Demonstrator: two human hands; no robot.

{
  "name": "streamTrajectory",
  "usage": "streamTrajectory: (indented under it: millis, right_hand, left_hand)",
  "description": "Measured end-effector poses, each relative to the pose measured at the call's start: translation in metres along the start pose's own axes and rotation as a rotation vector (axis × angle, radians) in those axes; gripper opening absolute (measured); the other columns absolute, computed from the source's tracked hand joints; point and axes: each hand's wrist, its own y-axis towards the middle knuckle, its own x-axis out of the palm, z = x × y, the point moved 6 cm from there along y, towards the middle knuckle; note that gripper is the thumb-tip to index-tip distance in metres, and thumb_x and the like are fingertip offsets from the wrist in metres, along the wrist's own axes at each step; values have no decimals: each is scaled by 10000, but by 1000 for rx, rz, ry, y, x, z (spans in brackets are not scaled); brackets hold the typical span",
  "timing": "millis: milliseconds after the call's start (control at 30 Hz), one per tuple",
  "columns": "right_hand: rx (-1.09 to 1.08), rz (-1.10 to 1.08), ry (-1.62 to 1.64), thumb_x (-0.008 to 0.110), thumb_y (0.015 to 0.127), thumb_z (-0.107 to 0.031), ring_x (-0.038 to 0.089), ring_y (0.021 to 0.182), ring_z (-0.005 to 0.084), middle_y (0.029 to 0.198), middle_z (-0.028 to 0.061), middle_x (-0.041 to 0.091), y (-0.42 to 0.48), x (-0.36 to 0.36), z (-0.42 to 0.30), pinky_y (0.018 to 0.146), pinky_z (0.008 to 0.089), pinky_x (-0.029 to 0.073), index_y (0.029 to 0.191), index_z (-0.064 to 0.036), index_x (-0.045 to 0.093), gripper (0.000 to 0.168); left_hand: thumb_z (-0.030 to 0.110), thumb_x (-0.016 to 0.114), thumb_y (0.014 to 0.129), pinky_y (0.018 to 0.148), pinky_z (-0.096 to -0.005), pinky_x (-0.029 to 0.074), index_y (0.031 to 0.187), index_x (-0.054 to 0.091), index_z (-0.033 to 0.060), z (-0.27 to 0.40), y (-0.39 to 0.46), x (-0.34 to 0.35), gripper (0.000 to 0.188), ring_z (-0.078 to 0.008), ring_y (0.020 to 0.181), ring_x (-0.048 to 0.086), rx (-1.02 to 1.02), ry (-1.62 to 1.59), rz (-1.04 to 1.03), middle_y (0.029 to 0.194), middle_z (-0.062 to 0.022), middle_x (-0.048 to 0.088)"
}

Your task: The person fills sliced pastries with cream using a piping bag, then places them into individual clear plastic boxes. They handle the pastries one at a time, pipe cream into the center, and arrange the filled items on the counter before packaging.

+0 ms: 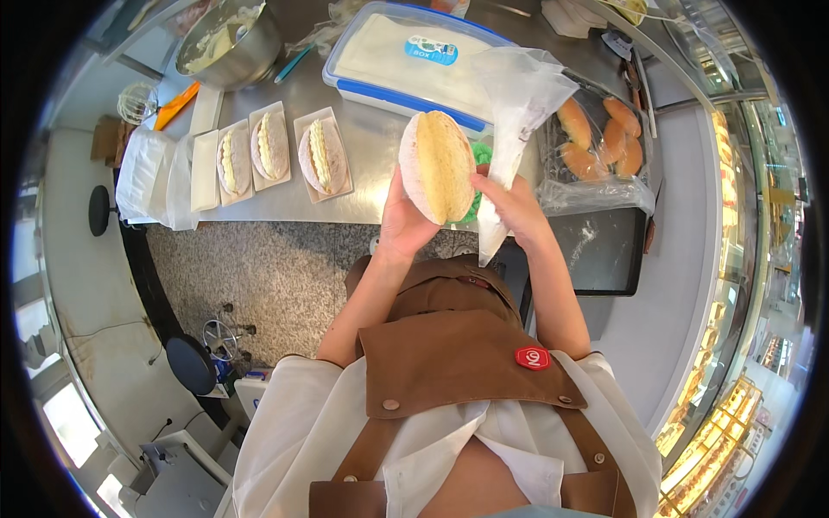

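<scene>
My left hand [409,220] cups a powder-dusted oval bun [420,162] from below, above the front edge of the steel table. The bun is split lengthwise, with a pale yellow band along the slit. In my right hand [521,206] is a clear piping bag [508,146], its tip pointing down and white filling inside. My right thumb and fingertips also reach the bun's right side. To the left, three dusted buns piped with cream, including the nearest one [311,162], sit in white paper trays [347,184]. Beside them is an empty paper tray [202,173].
Behind the bun stands a blue-rimmed plastic box [375,48] of white powder. A steel mixing bowl [259,61] holds cream, near a turquoise-handled tool [295,63]. Several bread rolls [573,123] lie bagged at right, above a dark baking tray [599,259]. A green item [482,153] is partly hidden.
</scene>
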Motion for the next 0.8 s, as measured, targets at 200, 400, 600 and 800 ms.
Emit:
streamTrajectory:
  millis: [200,400,600,800]
  right_hand:
    - [-145,36,386,557,953,-257,605,708,141,913,100,659,-29,-32,-55,620,274,508,1040,11,637,294]
    - [-589,306,586,433,1024,-340,581,732,204,773,110,597,-28,-20,-114,725,343,479,793,-29,564,409]
    - [-778,515,423,399,1034,-371,580,669,223,656,121,561,-27,-1,-129,696,364,486,678,-29,492,502]
    - [-854,537,400,389,1036,-374,562,634,221,627,103,527,-30,1,-132,662,361,477,662,-49,443,499]
  left_hand:
    - [494,515,939,1138,-469,289,1443,402,187,2,-1,-6,601,-265,1365,375,17,53,53,1480,-57,411]
    - [541,513,924,1129,-464,295,1447,397,195,-14,-4,7,637,-259,1356,383,-59,-34,52,1476,-54,416]
    - [557,479,930,1124,-431,312,1467,355,187,-30,-13,19,664,-226,1362,378,-77,43,-2,1486,-29,395]
    - [575,480,925,1094,-431,342,1459,368,186,-38,-16,19,670,-216,1338,407,-125,26,13,1470,-22,416]
